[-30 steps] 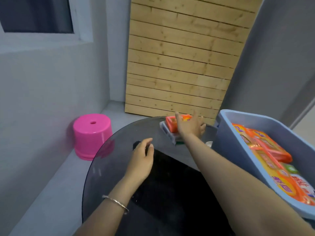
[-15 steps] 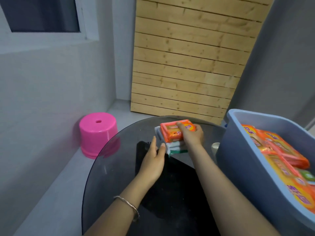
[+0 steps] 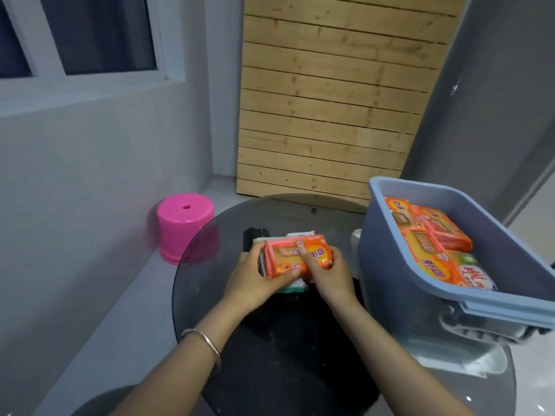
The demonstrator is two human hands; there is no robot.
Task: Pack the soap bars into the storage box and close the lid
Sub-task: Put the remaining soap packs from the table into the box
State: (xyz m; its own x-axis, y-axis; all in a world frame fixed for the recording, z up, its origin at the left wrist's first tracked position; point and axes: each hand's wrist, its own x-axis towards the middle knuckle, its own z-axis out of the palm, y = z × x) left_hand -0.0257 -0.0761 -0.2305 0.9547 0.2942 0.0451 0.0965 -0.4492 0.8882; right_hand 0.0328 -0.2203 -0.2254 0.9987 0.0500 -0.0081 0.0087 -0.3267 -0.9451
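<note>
Pick-up step: left hand (image 3: 255,280) and right hand (image 3: 327,274) clamp the soap-bar stack (image 3: 295,256) mid-surface. Next: carry to the storage box (image 3: 390,265) at the right edge.

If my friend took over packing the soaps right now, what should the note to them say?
Left hand: holding the left side of the soap stack, orange bar on top, white and green packs under it.
Right hand: gripping the stack's right side, one finger lying across the orange bar.
The stack sits over the round glass table, left of the blue storage box.
Done: several orange soap bars and a white one already lie in the box.
Left: put this stack into the box, then close the lid. The lid is not in place, and I cannot tell where it is.
</note>
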